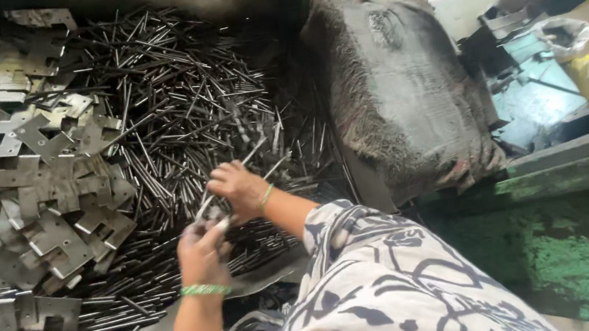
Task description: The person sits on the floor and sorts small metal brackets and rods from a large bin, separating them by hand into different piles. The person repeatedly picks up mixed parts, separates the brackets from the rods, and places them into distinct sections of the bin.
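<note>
The left hand (202, 252) and right hand (237, 187) each pinch thin dark steel rods (266, 169), seemingly mid-gathering from the heap (179, 90) beyond them; more picking likely follows.

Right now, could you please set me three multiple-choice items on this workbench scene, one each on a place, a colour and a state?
1. Where do the flat grey notched metal plates lie?
A. left of the pile of thin dark metal rods
B. on the dark fuzzy cloth-covered cushion
C. on the green surface

2. What colour is the beaded bangle on the left hand?
A. red
B. green
C. white

3. What is the right hand doing?
A. resting flat and empty on the cushion
B. holding rods over the pile
C. lifting a plate

Answers: 1 A, the plates are heaped at the picture's left, beside the rods. 2 B, the band at the wrist is bright green. 3 B, thin rods stick out from its fingers above the pile.
</note>
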